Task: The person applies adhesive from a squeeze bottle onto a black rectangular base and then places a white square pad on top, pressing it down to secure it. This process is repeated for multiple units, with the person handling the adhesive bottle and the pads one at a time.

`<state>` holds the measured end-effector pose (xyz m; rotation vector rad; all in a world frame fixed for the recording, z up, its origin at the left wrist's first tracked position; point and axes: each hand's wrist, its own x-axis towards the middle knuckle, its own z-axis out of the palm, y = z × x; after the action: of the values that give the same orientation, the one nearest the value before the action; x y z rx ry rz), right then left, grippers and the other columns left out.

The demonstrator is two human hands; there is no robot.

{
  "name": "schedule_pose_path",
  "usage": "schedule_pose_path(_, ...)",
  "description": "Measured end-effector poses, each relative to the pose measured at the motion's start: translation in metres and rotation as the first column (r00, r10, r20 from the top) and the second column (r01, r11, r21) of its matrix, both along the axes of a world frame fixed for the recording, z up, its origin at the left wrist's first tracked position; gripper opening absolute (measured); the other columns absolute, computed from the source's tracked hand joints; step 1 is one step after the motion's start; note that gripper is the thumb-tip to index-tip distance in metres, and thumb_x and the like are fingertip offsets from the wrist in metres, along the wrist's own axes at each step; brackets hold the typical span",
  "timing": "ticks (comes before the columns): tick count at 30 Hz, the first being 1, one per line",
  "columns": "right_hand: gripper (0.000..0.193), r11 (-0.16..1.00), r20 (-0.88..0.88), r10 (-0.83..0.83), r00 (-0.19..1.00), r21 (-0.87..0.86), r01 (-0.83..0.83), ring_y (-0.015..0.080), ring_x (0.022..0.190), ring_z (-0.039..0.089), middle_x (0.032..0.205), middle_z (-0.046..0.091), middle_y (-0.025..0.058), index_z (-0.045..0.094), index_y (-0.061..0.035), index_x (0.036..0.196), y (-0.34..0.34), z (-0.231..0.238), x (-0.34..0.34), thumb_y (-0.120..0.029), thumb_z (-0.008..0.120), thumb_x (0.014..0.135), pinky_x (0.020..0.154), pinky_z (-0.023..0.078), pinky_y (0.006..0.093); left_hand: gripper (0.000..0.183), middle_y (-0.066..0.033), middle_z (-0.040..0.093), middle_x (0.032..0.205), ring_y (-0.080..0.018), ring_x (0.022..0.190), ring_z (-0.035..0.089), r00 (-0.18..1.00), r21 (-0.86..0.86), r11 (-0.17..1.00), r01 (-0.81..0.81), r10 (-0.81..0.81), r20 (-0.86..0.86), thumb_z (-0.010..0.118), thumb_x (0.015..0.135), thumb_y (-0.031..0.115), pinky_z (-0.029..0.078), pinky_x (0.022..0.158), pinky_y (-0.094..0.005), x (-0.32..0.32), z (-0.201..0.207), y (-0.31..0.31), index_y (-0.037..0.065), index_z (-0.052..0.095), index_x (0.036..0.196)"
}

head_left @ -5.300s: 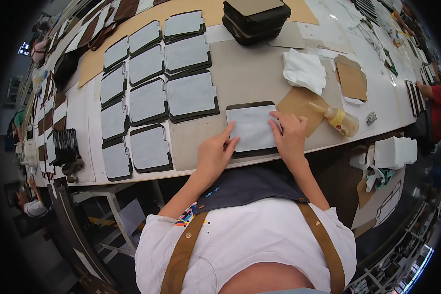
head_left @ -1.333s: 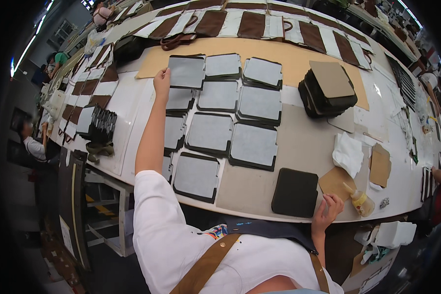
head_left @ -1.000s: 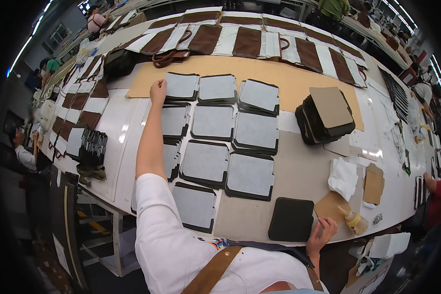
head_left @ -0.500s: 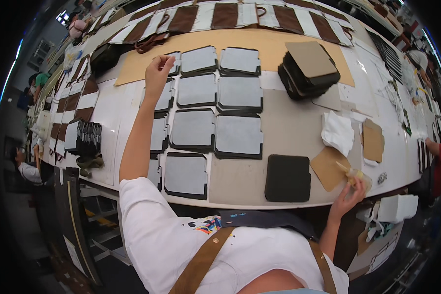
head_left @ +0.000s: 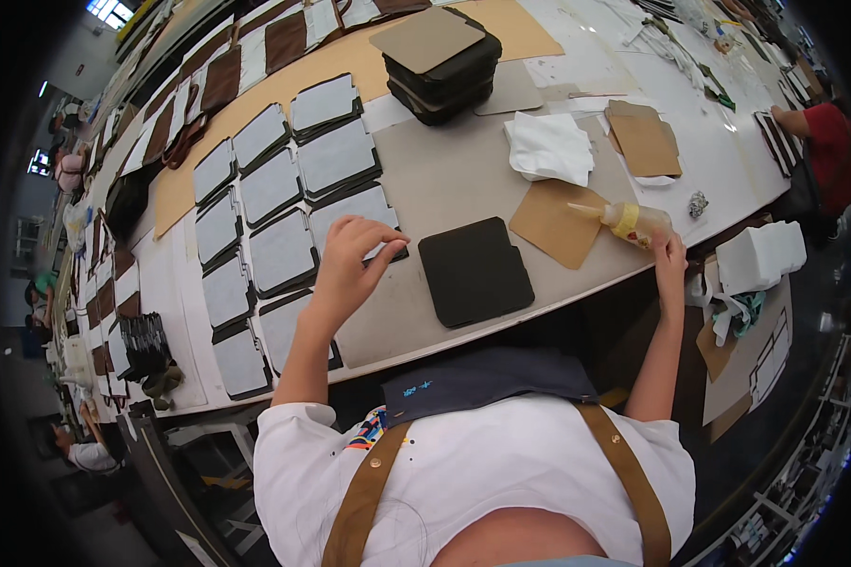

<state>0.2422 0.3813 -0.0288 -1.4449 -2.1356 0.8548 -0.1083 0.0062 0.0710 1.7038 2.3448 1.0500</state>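
The left hand (head_left: 347,265) hangs over the work table (head_left: 444,180) with its fingers (head_left: 373,231) curled and loosely spread, the tips at or just above the near edge of a grey-faced panel (head_left: 355,210), though whether they touch it or pinch anything I cannot tell; just to the right of that hand, apart from it, a dark square panel (head_left: 475,270) with rounded corners lies flat near the table's front edge, with bare tan surface around it on all sides; the right hand (head_left: 669,253) sits at the table's front edge, its fingers closed around the base of a small squeeze bottle (head_left: 633,222) of yellowish fluid, which lies tilted with its nozzle pointing left over a tan sheet (head_left: 563,222); beyond that a crumpled white cloth (head_left: 550,146) rests near a brown cardboard piece (head_left: 645,142); farther back a stack of dark panels (head_left: 440,61) stands with a tan-grey one on top; left of the hand, rows of grey-faced panels (head_left: 274,189) with dark borders run in a grid toward the table's far left, closely packed with narrow gaps; the widest free space lies between the dark panel, the stack and the cloth; a white folded bundle (head_left: 761,260) hangs below the table's right corner.
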Motion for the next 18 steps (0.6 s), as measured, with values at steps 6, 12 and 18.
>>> schedule_pose_path(6,0.052,0.98,-0.5,-0.122,0.857,-0.198,0.025,0.0131,0.1,0.058,0.116,0.066,0.0051,0.062,-0.0024,0.124,0.01,-0.016,0.0,-0.047,0.064,0.097,0.087,0.044,0.0275,0.005,-0.0036,0.072,0.091,-0.0206,0.09,0.064,0.995,0.044,0.999,-0.019,0.015,0.099,0.067,0.092,0.009,0.038,0.103,-0.0398,0.033,-0.021,0.014,0.008,0.072,0.092)
schedule_pose_path(12,0.056,0.933,-0.891,-0.359,0.277,-0.349,0.086,0.0188,0.11,0.061,0.124,0.063,0.0071,0.053,-0.0029,0.134,-0.009,0.02,-0.007,-0.045,0.063,0.098,0.094,0.049,0.0312,0.005,-0.0037,0.07,0.091,-0.0229,0.09,0.063,0.974,0.06,0.99,-0.124,0.11,0.196,0.068,0.091,0.01,0.039,0.101,-0.0421,0.048,-0.039,0.001,0.009,0.072,0.094)
schedule_pose_path(18,0.062,0.967,-0.892,-0.119,0.437,-0.204,-0.155,0.0206,0.121,0.057,0.133,0.056,0.0112,0.049,-0.003,0.136,-0.063,0.058,-0.031,-0.036,0.074,0.091,0.104,0.047,0.039,0.006,-0.0024,0.069,0.096,-0.0229,0.097,0.061,0.979,0.083,0.976,-0.2,0.194,0.067,0.07,0.088,0.009,0.038,0.101,-0.0422,0.058,-0.051,-0.004,0.009,0.072,0.094)
